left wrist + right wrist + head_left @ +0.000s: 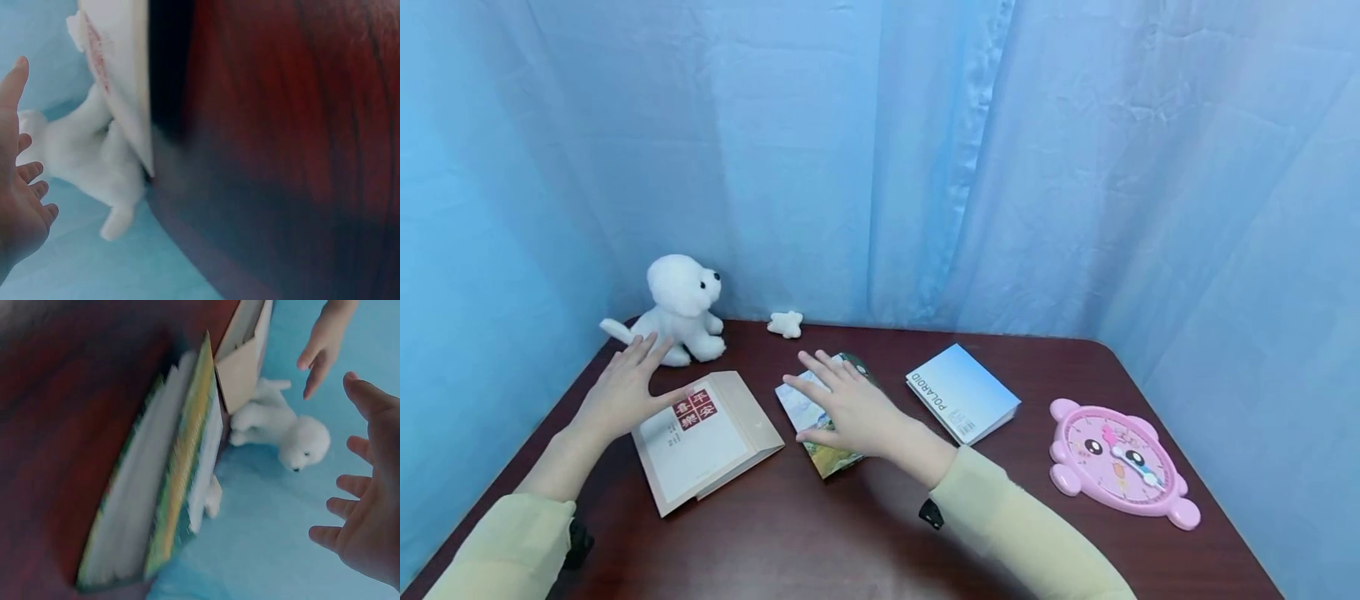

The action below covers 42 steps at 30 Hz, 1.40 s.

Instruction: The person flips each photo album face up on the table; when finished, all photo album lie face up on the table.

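Note:
My left hand (617,392) is held above the left edge of a beige book (715,442) with a red square of characters on its cover, fingers spread and nothing in them. Over a book with a painted landscape cover (827,458), my right hand (857,412) hovers, fingers spread and holding nothing. That book's page edges (150,469) show in the right wrist view, with the hand apart from them. Behind the left fingers sits a white plush dog (681,292), also visible in the left wrist view beyond the hand.
A blue-and-white POLAROID album (966,392) lies right of the painted book. Farther right is a pink toy clock (1120,458). A small white plush piece (786,324) rests at the back edge of the dark wooden table (760,550). Blue curtains (805,167) surround the table.

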Available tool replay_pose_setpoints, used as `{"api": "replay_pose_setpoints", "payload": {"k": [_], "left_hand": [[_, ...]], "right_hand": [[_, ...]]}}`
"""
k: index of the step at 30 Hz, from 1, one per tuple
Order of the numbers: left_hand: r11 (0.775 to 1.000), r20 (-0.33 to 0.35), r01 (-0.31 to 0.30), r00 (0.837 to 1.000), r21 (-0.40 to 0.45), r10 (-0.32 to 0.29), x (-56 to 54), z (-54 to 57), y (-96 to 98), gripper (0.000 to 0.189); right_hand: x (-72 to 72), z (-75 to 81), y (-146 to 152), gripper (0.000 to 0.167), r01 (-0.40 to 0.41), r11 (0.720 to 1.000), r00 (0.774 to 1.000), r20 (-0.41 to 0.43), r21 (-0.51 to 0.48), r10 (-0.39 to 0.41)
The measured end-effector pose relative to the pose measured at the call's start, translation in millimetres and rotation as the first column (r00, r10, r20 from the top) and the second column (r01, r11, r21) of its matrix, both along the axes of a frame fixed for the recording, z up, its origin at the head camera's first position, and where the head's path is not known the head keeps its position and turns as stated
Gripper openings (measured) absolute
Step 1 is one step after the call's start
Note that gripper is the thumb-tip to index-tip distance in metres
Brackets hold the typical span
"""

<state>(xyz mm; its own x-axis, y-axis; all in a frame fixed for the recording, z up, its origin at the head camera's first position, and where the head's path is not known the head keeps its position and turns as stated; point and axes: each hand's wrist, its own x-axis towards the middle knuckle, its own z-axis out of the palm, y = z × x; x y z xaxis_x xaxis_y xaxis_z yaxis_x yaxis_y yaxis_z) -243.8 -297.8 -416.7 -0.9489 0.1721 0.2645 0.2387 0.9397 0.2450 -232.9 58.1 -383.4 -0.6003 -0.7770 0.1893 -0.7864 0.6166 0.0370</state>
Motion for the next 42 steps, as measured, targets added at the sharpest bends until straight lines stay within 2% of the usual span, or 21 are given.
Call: {"api": "replay_pose_setpoints", "payload": {"k": [6,12,19,21,25,31,36,42], "left_hand": [[0.999,0.017,-0.007,1.000,0.042,0.006,-3.8,-11.1,0.8,0.092],[0.998,0.086,-0.006,0.996,0.061,0.001,-11.3,-22.2,2.0,0.094],[0.995,0.153,0.029,0.987,0.095,-0.043,-24.4,-29.2,6.1,0.100],[0.993,0.171,0.037,0.984,0.108,-0.055,-26.3,-29.7,7.6,0.100],[0.990,0.198,0.059,0.976,0.130,-0.084,-30.6,-33.0,8.5,0.096],[0.977,0.245,0.082,0.961,0.199,-0.131,-37.2,-39.9,8.4,0.078],[0.965,0.282,0.062,0.950,0.254,-0.136,-38.1,-41.9,8.1,0.075],[0.955,0.290,0.058,0.946,0.292,-0.146,-38.5,-40.8,8.8,0.071]], "right_hand": [[0.1,-19.0,-19.1,0.075,-0.040,0.999,0.999,0.033,0.024,0.039],[-7.9,-40.1,-34.2,0.075,-0.101,0.994,0.989,0.113,0.049,0.095],[-22.1,-55.5,-44.1,0.073,-0.145,0.988,0.955,0.268,0.057,0.125],[-24.8,-59.0,-45.9,0.072,-0.163,0.984,0.949,0.285,0.073,0.136],[-27.7,-63.7,-49.6,0.068,-0.178,0.980,0.951,0.274,0.092,0.147],[-29.7,-65.7,-54.9,0.059,-0.189,0.975,0.955,0.251,0.116,0.156],[-31.8,-67.4,-58.3,0.056,-0.175,0.975,0.963,0.229,0.137,0.141],[-34.9,-70.3,-62.6,0.051,-0.170,0.974,0.975,0.167,0.148,0.145]]}}
